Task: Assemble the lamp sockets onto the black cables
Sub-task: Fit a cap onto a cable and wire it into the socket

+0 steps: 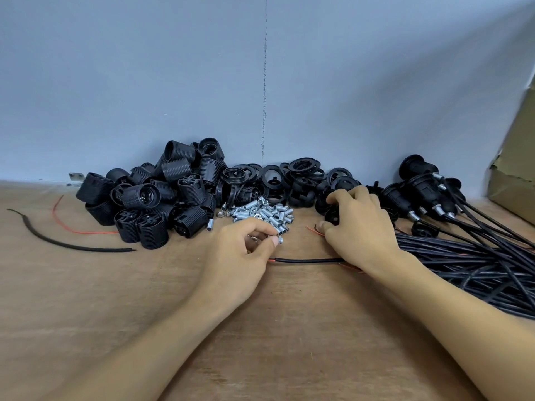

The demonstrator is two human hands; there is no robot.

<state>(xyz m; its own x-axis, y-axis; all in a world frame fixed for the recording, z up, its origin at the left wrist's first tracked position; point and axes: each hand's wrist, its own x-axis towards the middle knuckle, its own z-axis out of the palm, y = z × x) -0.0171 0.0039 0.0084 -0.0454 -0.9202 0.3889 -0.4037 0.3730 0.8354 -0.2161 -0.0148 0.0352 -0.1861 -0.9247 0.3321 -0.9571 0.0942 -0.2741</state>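
Wooden bench (289,328); left fingers (260,228) pinch metal tube (280,241); right fingers (341,196) grip socket cap (333,217).

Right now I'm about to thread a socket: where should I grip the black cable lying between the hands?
Pinch the black cable from above on its sheath, just behind the red end by the left hand. It lies flat on the table, and its other end runs under the right hand.

Grey-blue wall (173,82) behind brown wooden table (86,299)
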